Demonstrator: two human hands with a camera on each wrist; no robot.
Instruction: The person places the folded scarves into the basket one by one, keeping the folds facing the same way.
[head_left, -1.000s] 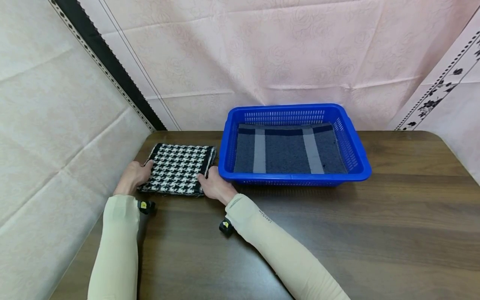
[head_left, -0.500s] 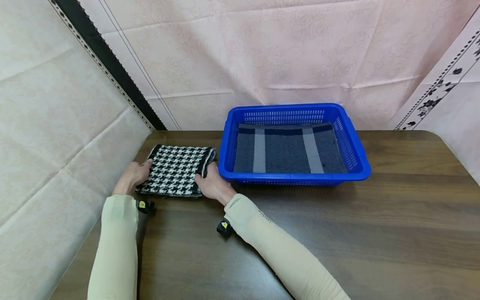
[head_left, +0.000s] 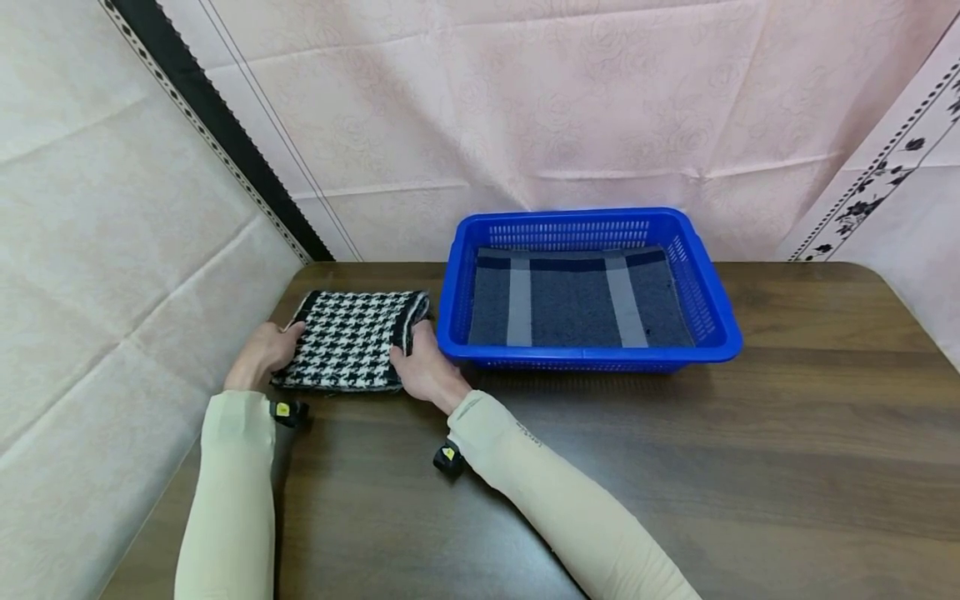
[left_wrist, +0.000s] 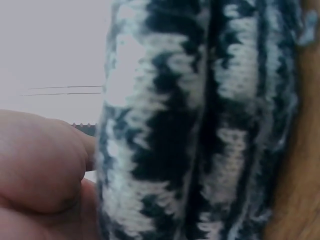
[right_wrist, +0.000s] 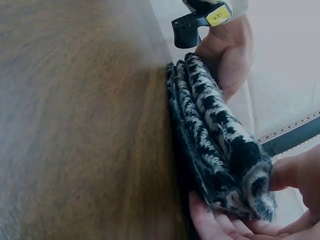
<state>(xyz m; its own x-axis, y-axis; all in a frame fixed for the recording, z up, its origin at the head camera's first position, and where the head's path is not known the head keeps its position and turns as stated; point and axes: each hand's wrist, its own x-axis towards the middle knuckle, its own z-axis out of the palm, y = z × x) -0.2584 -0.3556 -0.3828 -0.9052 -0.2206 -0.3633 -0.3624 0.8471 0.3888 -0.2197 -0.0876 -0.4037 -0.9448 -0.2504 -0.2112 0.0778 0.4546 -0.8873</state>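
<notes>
A folded black-and-white houndstooth scarf lies at the left of the table in the head view. My left hand grips its left edge, thumb on top; the fingers are hidden there. At the right edge my right hand pinches the folded layers. In the right wrist view its thumb lies over the scarf and its fingertips reach beneath the bottom layer. Thick stacked folds of the scarf fill the left wrist view beside the left thumb.
A blue plastic basket stands right of the scarf, close to my right hand. In it lies a flat folded grey cloth with light stripes. Patterned cloth sheets hang behind and left of the brown wooden table.
The scarf's right edge has bent up slightly in my right hand, and that hand has shifted a little left. My left hand has barely moved. The basket stays put.
</notes>
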